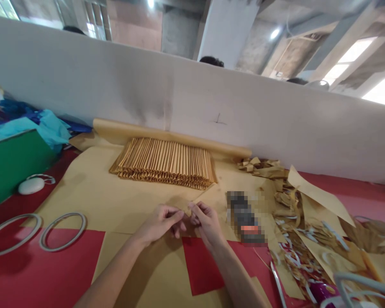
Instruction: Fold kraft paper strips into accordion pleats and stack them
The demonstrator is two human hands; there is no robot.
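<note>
Both hands are held close together over the brown kraft paper point(115, 205) in the middle of the table. My left hand point(167, 220) has thumb and forefinger pressed together. My right hand point(205, 219) pinches too, its fingertips a little apart from the left ones. Whatever lies between the fingertips is too small to make out. Just beyond the hands rests a thick pleated stack of brown paper point(167, 160), its folds standing in rows. A thin pale edge or strip point(206, 192) runs from near my right fingertips towards the stack's right corner.
A paper roll point(173, 139) lies along the white partition point(192, 94). Two pale rings point(62, 231) and a white round device point(31, 186) are at left. At right are a blurred-out dark object point(246, 218), a metal blade-like tool point(277, 284) and paper scraps point(288, 201).
</note>
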